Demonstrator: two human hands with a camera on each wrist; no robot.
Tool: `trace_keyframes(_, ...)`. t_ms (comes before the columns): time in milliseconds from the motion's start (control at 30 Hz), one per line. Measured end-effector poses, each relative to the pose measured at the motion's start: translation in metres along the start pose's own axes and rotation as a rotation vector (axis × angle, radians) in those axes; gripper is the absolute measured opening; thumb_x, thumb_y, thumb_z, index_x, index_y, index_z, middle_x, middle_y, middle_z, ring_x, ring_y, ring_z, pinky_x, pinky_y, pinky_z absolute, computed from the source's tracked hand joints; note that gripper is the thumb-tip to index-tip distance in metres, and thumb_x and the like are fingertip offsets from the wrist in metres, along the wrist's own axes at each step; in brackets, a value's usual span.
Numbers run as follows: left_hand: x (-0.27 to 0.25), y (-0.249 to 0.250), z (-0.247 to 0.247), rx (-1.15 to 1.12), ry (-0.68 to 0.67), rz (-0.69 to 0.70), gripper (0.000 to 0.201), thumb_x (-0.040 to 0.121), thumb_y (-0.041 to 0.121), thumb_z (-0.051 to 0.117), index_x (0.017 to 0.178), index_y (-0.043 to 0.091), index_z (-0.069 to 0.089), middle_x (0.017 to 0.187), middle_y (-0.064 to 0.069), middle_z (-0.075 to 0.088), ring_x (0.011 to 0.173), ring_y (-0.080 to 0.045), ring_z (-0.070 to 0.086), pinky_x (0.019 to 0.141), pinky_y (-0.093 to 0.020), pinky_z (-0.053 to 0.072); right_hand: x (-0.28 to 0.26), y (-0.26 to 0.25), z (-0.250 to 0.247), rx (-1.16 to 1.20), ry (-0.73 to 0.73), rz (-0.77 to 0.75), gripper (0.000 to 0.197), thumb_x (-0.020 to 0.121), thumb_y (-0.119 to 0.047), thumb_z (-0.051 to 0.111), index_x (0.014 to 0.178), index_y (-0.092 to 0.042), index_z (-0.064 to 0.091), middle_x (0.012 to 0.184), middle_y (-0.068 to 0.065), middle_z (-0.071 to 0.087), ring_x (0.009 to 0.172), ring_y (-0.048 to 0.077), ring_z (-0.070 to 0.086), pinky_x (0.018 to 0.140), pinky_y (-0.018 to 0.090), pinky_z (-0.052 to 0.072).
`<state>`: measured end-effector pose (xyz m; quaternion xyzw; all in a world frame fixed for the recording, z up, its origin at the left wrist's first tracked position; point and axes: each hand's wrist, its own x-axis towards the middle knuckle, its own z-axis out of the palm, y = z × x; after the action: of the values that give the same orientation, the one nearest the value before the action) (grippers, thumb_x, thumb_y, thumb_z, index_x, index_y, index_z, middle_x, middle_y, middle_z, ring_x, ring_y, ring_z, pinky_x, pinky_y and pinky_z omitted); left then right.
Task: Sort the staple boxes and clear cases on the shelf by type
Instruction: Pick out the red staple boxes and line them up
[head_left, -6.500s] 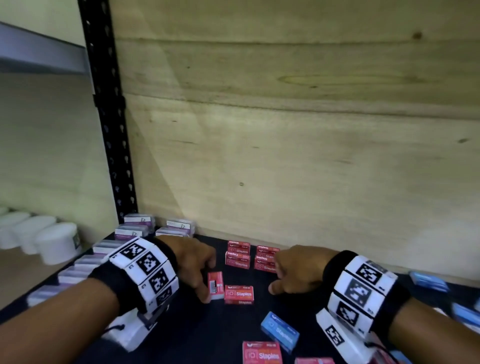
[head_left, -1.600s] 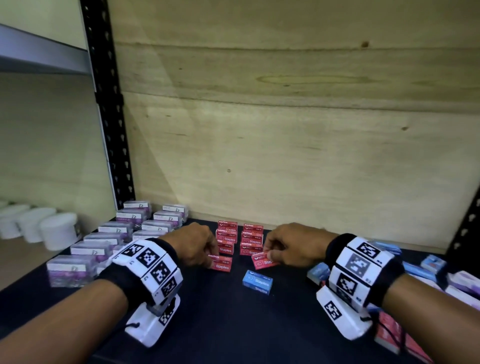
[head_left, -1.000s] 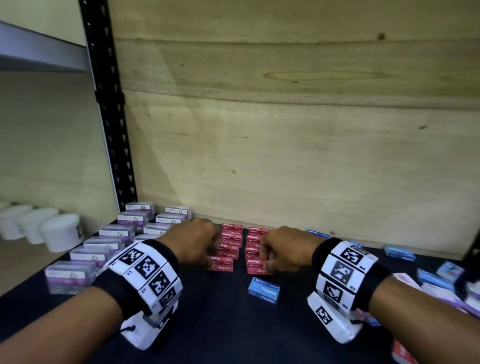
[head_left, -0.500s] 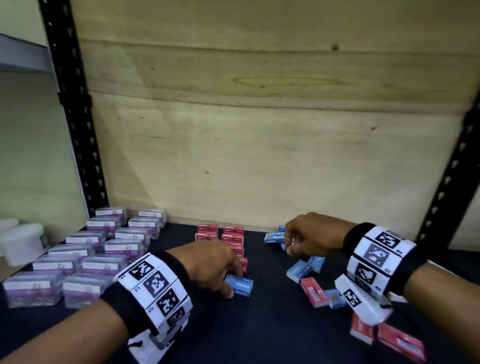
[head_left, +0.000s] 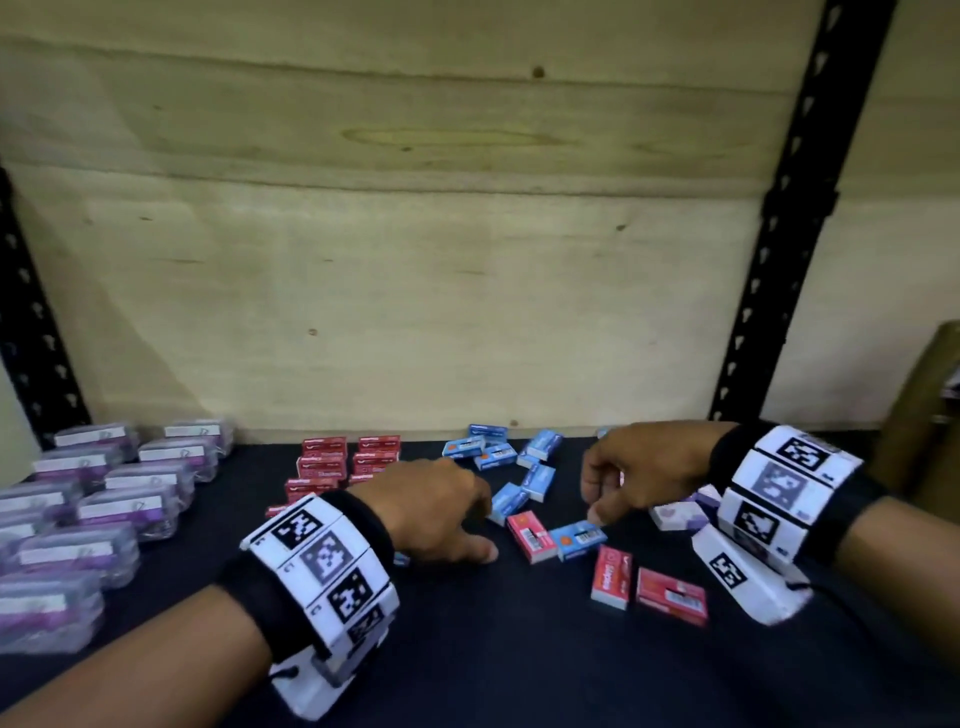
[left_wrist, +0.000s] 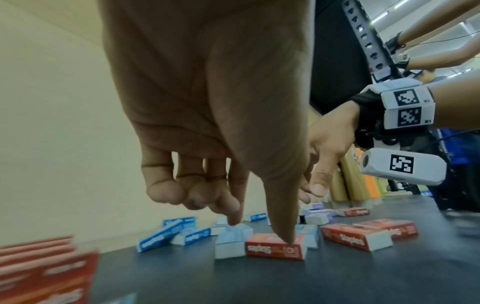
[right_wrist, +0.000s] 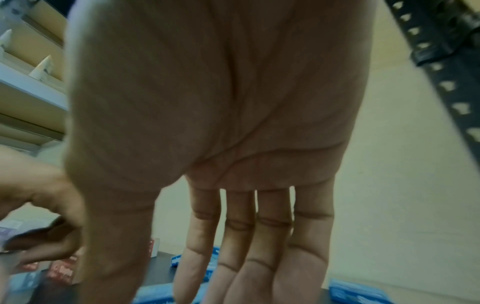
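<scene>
Clear cases (head_left: 132, 506) with purple labels stand in rows at the left of the dark shelf (head_left: 493, 654). Red staple boxes (head_left: 324, 465) are stacked in two rows at the back middle. Blue staple boxes (head_left: 493, 452) lie scattered to their right. My left hand (head_left: 487, 525) reaches right. Its thumb tip touches a loose red box (left_wrist: 275, 245) and its index tip touches a pale blue box (left_wrist: 231, 238), gripping neither. My right hand (head_left: 595, 499) hangs with straight fingers (right_wrist: 233, 257) just above another blue box (head_left: 576, 539) and holds nothing.
Two more red boxes (head_left: 644, 584) lie at the front right. Pale lilac boxes (head_left: 675, 514) sit under my right wrist. Black perforated uprights (head_left: 779, 249) frame the plywood back wall. A bit of a blue box (head_left: 401, 558) shows beneath my left hand.
The view has swung right. My left hand left the blue box near the red rows and reached right into the loose pile. My right hand came forward from the back blue boxes.
</scene>
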<state>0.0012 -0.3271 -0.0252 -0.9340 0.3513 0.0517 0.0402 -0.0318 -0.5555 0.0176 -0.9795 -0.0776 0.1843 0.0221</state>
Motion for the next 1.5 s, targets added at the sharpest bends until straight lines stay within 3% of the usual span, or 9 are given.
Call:
trace_keyframes(133,0.018,0.023,0.003,0.081,0.024,-0.011,0.072,0.078,0.074,0.055,0.130,0.024,0.053,0.129,0.001,0.054,0.118,-0.024,0.054,0.092,-0.040,0.046,-0.015,0.008,0.015,0.039,-0.049,0.022,0.039,0.076,-0.053,0.077,0.104,-0.027,0.066,0.098,-0.012,0.069,0.084,0.006,0.062,0.088,0.028,0.052)
trace_keyframes(267,0.030,0.035,0.008,0.119,0.010,-0.043,0.065,0.076,0.077,0.054,0.109,0.021,0.061,0.115,0.000,0.059,0.106,-0.024,0.058,0.077,-0.035,0.042,-0.025,0.011,0.032,0.054,-0.047,0.045,0.049,0.070,-0.060,0.079,0.105,-0.031,0.060,0.104,-0.011,0.066,0.096,0.011,0.063,0.091,0.028,0.051)
trace_keyframes(367,0.034,0.036,0.009,0.107,0.007,-0.051,0.063,0.076,0.077,0.055,0.106,0.021,0.061,0.109,0.001,0.059,0.101,-0.023,0.058,0.073,-0.033,0.040,-0.026,0.009,0.041,0.074,-0.067,0.050,0.055,0.065,-0.064,0.080,0.104,-0.034,0.055,0.105,-0.013,0.065,0.095,0.011,0.062,0.090,0.031,0.051)
trace_keyframes(567,0.034,0.039,0.011,0.112,0.037,-0.025,0.061,0.077,0.072,0.057,0.107,0.019,0.063,0.108,0.000,0.058,0.098,-0.023,0.059,0.074,-0.034,0.044,-0.025,0.003,0.044,0.030,-0.088,0.055,0.052,0.071,-0.054,0.080,0.108,-0.035,0.049,0.108,-0.010,0.062,0.097,0.014,0.061,0.086,0.033,0.052)
trace_keyframes(800,0.035,0.037,0.009,-0.013,-0.055,-0.027,0.058,0.073,0.068,0.065,0.103,0.019,0.066,0.104,0.002,0.060,0.093,-0.020,0.060,0.082,-0.041,0.053,-0.024,0.002,0.043,-0.003,-0.073,0.047,0.050,0.070,-0.050,0.081,0.106,-0.038,0.049,0.096,-0.014,0.057,0.094,0.014,0.060,0.084,0.033,0.053)
trace_keyframes(967,0.021,0.027,0.000,-0.123,-0.112,-0.042,0.053,0.067,0.061,0.071,0.103,0.023,0.066,0.100,0.006,0.064,0.089,-0.015,0.062,0.078,-0.035,0.055,-0.025,-0.003,0.037,0.017,-0.079,0.023,0.046,0.069,-0.048,0.082,0.103,-0.038,0.053,0.099,-0.014,0.062,0.092,0.011,0.062,0.084,0.031,0.054)
trace_keyframes(1133,-0.012,-0.010,-0.007,-0.257,-0.173,-0.092,0.043,0.065,0.052,0.081,0.096,0.028,0.063,0.086,0.012,0.062,0.073,-0.007,0.057,0.060,-0.024,0.043,-0.012,-0.031,0.031,0.038,-0.051,-0.078,0.043,0.069,-0.047,0.082,0.102,-0.037,0.055,0.092,-0.015,0.064,0.082,0.005,0.059,0.074,0.025,0.049)
trace_keyframes(1367,-0.077,-0.062,0.000,-0.276,-0.234,-0.235,0.049,0.059,0.056,0.083,0.097,0.030,0.063,0.084,0.012,0.058,0.071,-0.006,0.053,0.060,-0.024,0.042,0.021,-0.098,0.034,-0.002,-0.087,-0.304,0.042,0.072,-0.046,0.081,0.104,-0.034,0.056,0.095,-0.015,0.065,0.079,0.003,0.058,0.067,0.022,0.044)
trace_keyframes(1500,-0.105,-0.081,0.007,-0.260,-0.225,-0.334,0.050,0.062,0.053,0.083,0.102,0.031,0.062,0.094,0.012,0.059,0.080,-0.008,0.057,0.066,-0.024,0.047,0.037,-0.132,0.035,-0.036,-0.092,-0.403,0.044,0.072,-0.048,0.081,0.105,-0.034,0.056,0.099,-0.013,0.065,0.085,0.008,0.060,0.069,0.025,0.046)
